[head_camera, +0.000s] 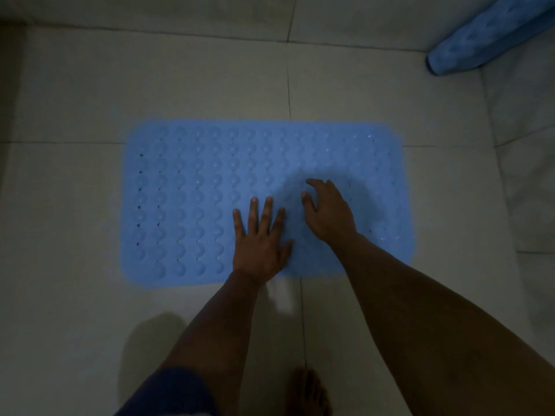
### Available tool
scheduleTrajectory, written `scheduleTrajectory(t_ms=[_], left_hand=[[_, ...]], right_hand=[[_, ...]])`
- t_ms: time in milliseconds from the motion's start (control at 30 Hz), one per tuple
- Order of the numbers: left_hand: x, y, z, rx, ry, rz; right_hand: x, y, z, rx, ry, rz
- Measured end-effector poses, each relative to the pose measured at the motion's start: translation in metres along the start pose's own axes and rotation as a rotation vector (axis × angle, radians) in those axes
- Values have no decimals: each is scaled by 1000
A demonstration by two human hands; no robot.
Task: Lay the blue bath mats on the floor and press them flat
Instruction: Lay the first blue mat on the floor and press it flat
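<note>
Nearest the camera a bare foot [309,391] is standing on the tiled floor [75,310], and 2 forearms are reaching forward from it toward the blue bath mat [192,205]. The mat is lying spread out on the floor, long side across the view, its bumps and small holes facing up. The left hand [259,238] is resting palm down near the mat's near edge, fingers straight and spread, gripping nothing. Just beside it, a little farther in, the right hand [327,213] is hovering or lightly touching the mat with its fingers loosely curled and empty; whether the fingertips are making contact I cannot tell in this dim light. The step in hand appears to be the pressing. To do it well, both palms probably should be going flat and working outward from the middle toward the 4 corners, so that trapped air is being pushed out and the underside is seating on the tile; the far corners and the left end look untouched by either hand at present. A grout line is running under the mat, where it may be sealing less well. Farthest off, at the upper right, a rolled blue mat [492,34] is lying well apart, seemingly waiting its turn.
</note>
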State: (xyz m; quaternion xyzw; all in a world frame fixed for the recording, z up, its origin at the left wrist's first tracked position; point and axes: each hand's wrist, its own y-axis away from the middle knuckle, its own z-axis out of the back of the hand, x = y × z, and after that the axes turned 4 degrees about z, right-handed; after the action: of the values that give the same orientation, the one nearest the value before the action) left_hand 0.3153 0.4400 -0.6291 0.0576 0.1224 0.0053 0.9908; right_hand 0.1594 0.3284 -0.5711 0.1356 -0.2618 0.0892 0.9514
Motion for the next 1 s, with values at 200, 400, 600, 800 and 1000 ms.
scheduleTrajectory(t_ms=[200, 400, 600, 800, 1000], left_hand=[[6, 0, -8, -11, -14, -9], [6, -1, -6, 26, 0, -7], [3, -3, 12, 132, 53, 16], [53, 1, 75, -62, 303, 194], [113, 42, 79, -151, 59, 380]], right_hand=[[-13, 7, -26, -115, 56, 71], [-10, 1, -34, -114, 72, 73], [10, 10, -15, -81, 57, 89], [71, 28, 0, 52, -8, 43], [119, 41, -93, 163, 145, 316]])
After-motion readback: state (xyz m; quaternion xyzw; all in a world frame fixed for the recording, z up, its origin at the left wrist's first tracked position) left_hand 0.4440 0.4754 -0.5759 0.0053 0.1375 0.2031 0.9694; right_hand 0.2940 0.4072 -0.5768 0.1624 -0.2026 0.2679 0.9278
